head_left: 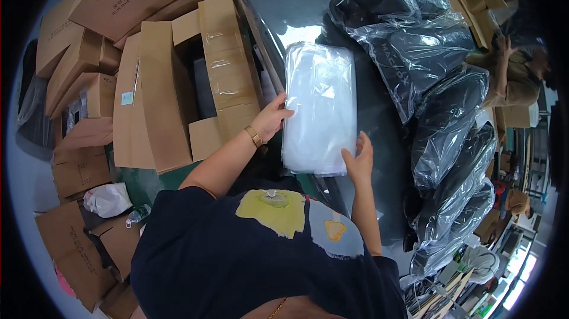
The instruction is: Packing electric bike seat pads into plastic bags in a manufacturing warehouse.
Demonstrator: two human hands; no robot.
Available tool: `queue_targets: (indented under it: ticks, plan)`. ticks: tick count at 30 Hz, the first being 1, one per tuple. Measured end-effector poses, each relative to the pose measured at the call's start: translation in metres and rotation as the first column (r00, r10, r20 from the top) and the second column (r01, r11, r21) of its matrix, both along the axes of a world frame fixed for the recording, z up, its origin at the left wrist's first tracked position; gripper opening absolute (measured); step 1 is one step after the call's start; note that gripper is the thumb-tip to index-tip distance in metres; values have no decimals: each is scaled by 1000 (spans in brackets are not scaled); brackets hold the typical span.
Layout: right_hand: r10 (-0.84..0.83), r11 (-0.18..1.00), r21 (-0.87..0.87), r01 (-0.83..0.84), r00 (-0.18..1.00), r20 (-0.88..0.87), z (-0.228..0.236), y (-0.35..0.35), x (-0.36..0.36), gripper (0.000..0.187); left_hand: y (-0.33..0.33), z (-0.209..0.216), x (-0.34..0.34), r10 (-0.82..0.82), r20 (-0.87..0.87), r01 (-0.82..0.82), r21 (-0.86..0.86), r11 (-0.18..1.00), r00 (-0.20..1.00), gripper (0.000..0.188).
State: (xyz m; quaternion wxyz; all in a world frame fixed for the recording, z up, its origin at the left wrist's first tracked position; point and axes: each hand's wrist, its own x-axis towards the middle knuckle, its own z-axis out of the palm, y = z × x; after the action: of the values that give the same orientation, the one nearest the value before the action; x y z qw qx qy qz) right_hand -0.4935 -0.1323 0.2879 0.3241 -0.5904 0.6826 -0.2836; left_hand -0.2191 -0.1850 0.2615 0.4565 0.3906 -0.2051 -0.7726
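A thick stack of clear plastic bags (320, 108) lies lengthwise in front of me, over the dark tabletop. My left hand (272, 118) grips its left edge, with the thumb on top and the other fingers partly hidden along the side. By the lower right corner of the stack is my right hand (359, 160), its thumb and fingers spread apart. The thumb is close to the edge of the bags; whether it touches them I cannot tell. Light glints off the wrinkled film.
Several black padded items in clear bags (427, 52) line the right side of the dark table (379, 135). An open cardboard box (166, 88) stands at my left among other cartons. A white bag (108, 199) and a plastic bottle (138, 215) lie lower left. Another person (512, 76) is at far right.
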Motion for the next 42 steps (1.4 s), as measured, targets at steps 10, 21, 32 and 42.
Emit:
queue_targets:
  ticks: [10, 21, 32, 42]
  plan:
    - [24, 987, 149, -53, 981, 190, 19, -38, 77, 78, 13, 8, -21, 219, 856, 459, -447, 768, 468, 85]
    - [-112, 961, 239, 143, 984, -140, 22, -102, 98, 69, 21, -9, -42, -62, 710, 683, -645, 343, 702, 53]
    - [-407, 873, 470, 133, 730, 549, 12, -92, 61, 52, 9, -52, -17, -315, 519, 456, -170, 874, 795, 46]
    - [-257, 965, 248, 87, 507, 823, 73, -54, 60, 50, 8, -70, 53, -276, -113, 284, 56, 957, 954, 46]
